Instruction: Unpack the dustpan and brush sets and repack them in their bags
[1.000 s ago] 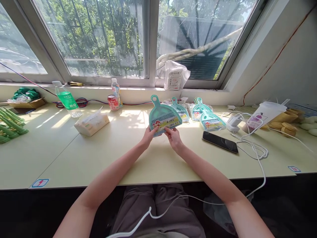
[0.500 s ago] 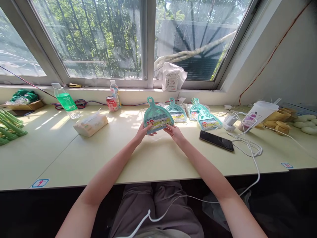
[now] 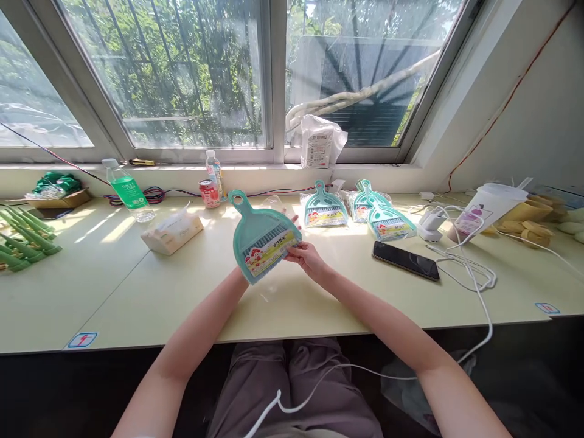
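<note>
A mint-green dustpan (image 3: 249, 228) with a small brush and a printed yellow label on its front is held up over the table, tilted with its handle to the upper left. Pinching its lower right corner is my right hand (image 3: 309, 260), thumb in front. My left hand (image 3: 295, 220) is mostly hidden behind the dustpan; only its stretched fingertips show past the right edge, apart from each other. Farther back lie several similar dustpan sets in clear wrapping, one dustpan set (image 3: 325, 204) by itself and others overlapping (image 3: 390, 219) to its right.
A black phone (image 3: 406, 260) and white cables with a charger (image 3: 431, 225) lie at right, near a tilted plastic cup (image 3: 490, 210). Leftward are a tissue pack (image 3: 173, 231), a green bottle (image 3: 130, 194) and a red can (image 3: 209, 193). A wrapped package (image 3: 318, 146) stands on the sill.
The dustpan has come closer and to the left, and turned so its handle leans left. My left hand has gone from gripping its lower left edge to behind it; my right hand still holds the corner.
</note>
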{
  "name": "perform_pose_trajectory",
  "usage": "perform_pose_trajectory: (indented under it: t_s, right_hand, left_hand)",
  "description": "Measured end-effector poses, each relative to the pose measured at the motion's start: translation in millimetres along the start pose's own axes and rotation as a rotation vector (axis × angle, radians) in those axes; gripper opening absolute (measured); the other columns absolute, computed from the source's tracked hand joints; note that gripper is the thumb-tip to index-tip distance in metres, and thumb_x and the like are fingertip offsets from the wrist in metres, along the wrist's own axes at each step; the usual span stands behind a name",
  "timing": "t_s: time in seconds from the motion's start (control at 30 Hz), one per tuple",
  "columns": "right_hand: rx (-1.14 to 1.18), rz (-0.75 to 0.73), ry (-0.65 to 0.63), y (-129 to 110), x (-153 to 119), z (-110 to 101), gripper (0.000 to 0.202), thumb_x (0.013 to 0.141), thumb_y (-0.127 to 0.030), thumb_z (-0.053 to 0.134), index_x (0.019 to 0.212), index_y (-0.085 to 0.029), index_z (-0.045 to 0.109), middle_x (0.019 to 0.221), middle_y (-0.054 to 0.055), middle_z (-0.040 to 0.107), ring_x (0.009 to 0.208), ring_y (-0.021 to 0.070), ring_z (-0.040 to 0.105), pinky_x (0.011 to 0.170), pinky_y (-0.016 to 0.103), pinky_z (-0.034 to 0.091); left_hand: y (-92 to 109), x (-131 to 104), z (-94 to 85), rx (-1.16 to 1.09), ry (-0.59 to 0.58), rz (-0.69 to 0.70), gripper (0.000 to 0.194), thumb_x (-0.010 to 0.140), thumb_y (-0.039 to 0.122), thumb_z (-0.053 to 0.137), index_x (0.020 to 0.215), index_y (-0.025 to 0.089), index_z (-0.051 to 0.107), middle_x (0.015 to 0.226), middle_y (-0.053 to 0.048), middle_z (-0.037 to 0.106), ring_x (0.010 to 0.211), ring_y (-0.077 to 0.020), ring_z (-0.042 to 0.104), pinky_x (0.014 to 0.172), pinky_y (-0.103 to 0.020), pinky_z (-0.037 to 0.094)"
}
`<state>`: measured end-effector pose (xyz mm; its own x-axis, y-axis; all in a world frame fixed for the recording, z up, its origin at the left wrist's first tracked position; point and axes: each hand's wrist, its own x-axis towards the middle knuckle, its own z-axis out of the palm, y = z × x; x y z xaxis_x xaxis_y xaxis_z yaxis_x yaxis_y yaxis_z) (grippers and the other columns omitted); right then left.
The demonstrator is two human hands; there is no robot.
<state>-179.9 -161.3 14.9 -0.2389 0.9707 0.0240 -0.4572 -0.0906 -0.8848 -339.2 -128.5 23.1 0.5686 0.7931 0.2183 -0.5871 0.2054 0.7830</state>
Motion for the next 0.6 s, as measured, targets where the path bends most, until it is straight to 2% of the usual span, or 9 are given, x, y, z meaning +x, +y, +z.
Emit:
perform_pose_trajectory:
  t_s: [0.07, 0.1, 0.17, 0.27, 0.33, 0.4, 0.43, 0.5, 0.6]
  right_hand:
    - [0.003, -0.018, -0.001, 4.5, -1.7, 3.1, 0.03, 0.06, -0.027, 0.088, 0.083, -0.013, 0.074, 0.091, 0.007, 0.075, 0.083, 0.0213, 0.072, 0.085, 0.037, 0.062]
    - [0.005, -0.033, 0.009, 4.4, -1.0, 2.3, 0.031, 0.06, -0.027, 0.088, 0.084, -0.013, 0.074, 0.09, 0.007, 0.075, 0.082, 0.0211, 0.072, 0.084, 0.037, 0.062]
    - [0.015, -0.062, 0.045, 0.3, 2.8, -3.2, 0.031, 0.06, -0.027, 0.087, 0.084, -0.014, 0.073, 0.09, 0.006, 0.075, 0.082, 0.0204, 0.072, 0.085, 0.036, 0.062]
    - [0.032, -0.101, 0.142, -8.6, 11.2, -16.9, 0.027, 0.063, -0.024, 0.086, 0.085, -0.015, 0.072, 0.09, 0.006, 0.075, 0.084, 0.0198, 0.072, 0.092, 0.036, 0.06]
    - [0.044, -0.121, 0.226, -12.0, 15.9, -25.8, 0.023, 0.066, -0.022, 0.084, 0.084, -0.016, 0.07, 0.089, 0.005, 0.074, 0.086, 0.0196, 0.072, 0.094, 0.037, 0.06]
    - [0.059, -0.134, 0.303, -12.1, 18.9, -32.1, 0.019, 0.068, -0.02, 0.082, 0.083, -0.017, 0.07, 0.089, 0.004, 0.074, 0.087, 0.0194, 0.072, 0.095, 0.035, 0.06]
    - [0.067, -0.138, 0.333, -11.2, 19.9, -34.0, 0.018, 0.069, -0.019, 0.081, 0.082, -0.017, 0.07, 0.089, 0.004, 0.074, 0.088, 0.0193, 0.072, 0.095, 0.035, 0.06]
    - [0.074, -0.148, 0.367, -8.9, 21.3, -35.9, 0.016, 0.07, -0.018, 0.08, 0.083, -0.017, 0.069, 0.09, 0.004, 0.074, 0.089, 0.0189, 0.072, 0.095, 0.033, 0.06]
    - [0.045, -0.123, 0.34, -10.3, 23.1, -38.4, 0.013, 0.072, -0.019, 0.079, 0.081, -0.016, 0.069, 0.089, 0.004, 0.075, 0.088, 0.018, 0.072, 0.095, 0.033, 0.059]
  left_hand:
    - [-10.9, 5.7, 1.8, 0.003, -0.073, -0.066, 0.044, 0.091, 0.037, 0.046, 0.13, 0.023, 0.059, 0.13, -0.011, 0.063, 0.134, -0.0282, 0.047, 0.111, -0.049, 0.037]
    - [-15.2, 9.0, 1.0, -0.002, -0.049, -0.069, 0.042, 0.092, 0.038, 0.044, 0.128, 0.024, 0.061, 0.129, -0.01, 0.064, 0.134, -0.0271, 0.048, 0.111, -0.047, 0.038]
    - [-18.9, 14.2, -3.2, -0.021, 0.112, 0.009, 0.039, 0.093, 0.04, 0.042, 0.121, 0.024, 0.064, 0.124, -0.008, 0.066, 0.13, -0.0264, 0.052, 0.11, -0.045, 0.04]
    - [-11.3, 15.9, -8.9, -0.006, 0.406, 0.114, 0.044, 0.094, 0.049, 0.04, 0.118, 0.021, 0.064, 0.118, -0.009, 0.069, 0.123, -0.029, 0.057, 0.104, -0.048, 0.046]
    - [-2.1, 14.4, -7.2, 0.039, 0.461, 0.069, 0.058, 0.092, 0.061, 0.037, 0.122, 0.018, 0.062, 0.114, -0.012, 0.07, 0.12, -0.0324, 0.058, 0.099, -0.05, 0.049]
    - [4.7, 13.1, -1.2, 0.096, 0.438, 0.037, 0.065, 0.09, 0.067, 0.037, 0.122, 0.016, 0.062, 0.112, -0.014, 0.071, 0.118, -0.0339, 0.06, 0.096, -0.049, 0.052]
    - [6.4, 12.8, 2.0, 0.131, 0.426, 0.037, 0.061, 0.09, 0.064, 0.043, 0.121, 0.015, 0.063, 0.112, -0.014, 0.071, 0.117, -0.0333, 0.061, 0.095, -0.048, 0.053]
    - [6.9, 12.9, 5.6, 0.208, 0.439, 0.03, 0.043, 0.087, 0.047, 0.059, 0.115, 0.014, 0.065, 0.11, -0.014, 0.071, 0.111, -0.0311, 0.064, 0.093, -0.044, 0.055]
    - [7.0, 13.5, -1.2, 0.301, 0.498, -0.055, 0.032, 0.079, 0.025, 0.071, 0.107, 0.011, 0.066, 0.108, -0.014, 0.071, 0.095, -0.0279, 0.069, 0.081, -0.041, 0.06]
